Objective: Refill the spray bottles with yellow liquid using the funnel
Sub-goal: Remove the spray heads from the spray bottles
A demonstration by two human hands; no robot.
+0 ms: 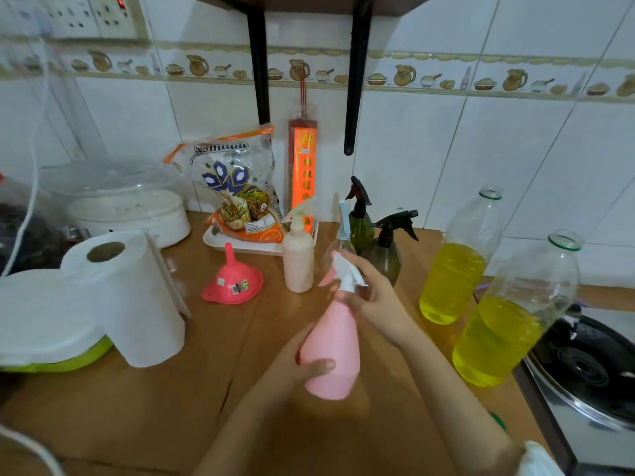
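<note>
I hold a pink spray bottle (335, 345) above the wooden counter (137, 407). My left hand (295, 362) grips its body from the left, thumb across the front. My right hand (369, 293) is curled round its neck, just under the white spray head (347, 269). A pink funnel (233, 280) lies mouth down on the counter to the left. Two open clear bottles (453, 269) (505, 324) about half full of yellow liquid stand on the right. Behind stand a cream spray bottle (298, 259), a clear one with a blue head (343, 235), and two dark green ones (360, 221) (386, 252).
A paper towel roll (127, 297) stands at left beside a white lid on a green container (44, 324). A snack bag (237, 187) leans in a white tray (213, 240) at the back. A gas stove (591, 372) sits at the right edge.
</note>
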